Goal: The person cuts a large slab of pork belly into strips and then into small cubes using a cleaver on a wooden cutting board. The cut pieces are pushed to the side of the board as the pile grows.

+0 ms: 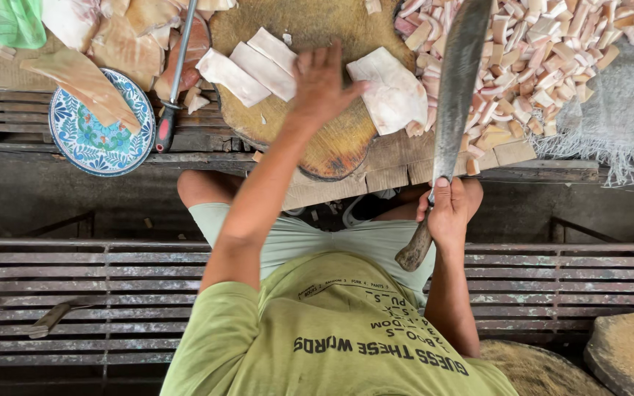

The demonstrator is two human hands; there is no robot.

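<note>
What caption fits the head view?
Left hand on a round chopping block, right hand gripping a cleaver.

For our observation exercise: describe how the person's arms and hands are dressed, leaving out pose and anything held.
Both arms are bare below short olive-green T-shirt sleeves. The left hand and right hand wear no gloves; no rings, watch or bands show.
</note>
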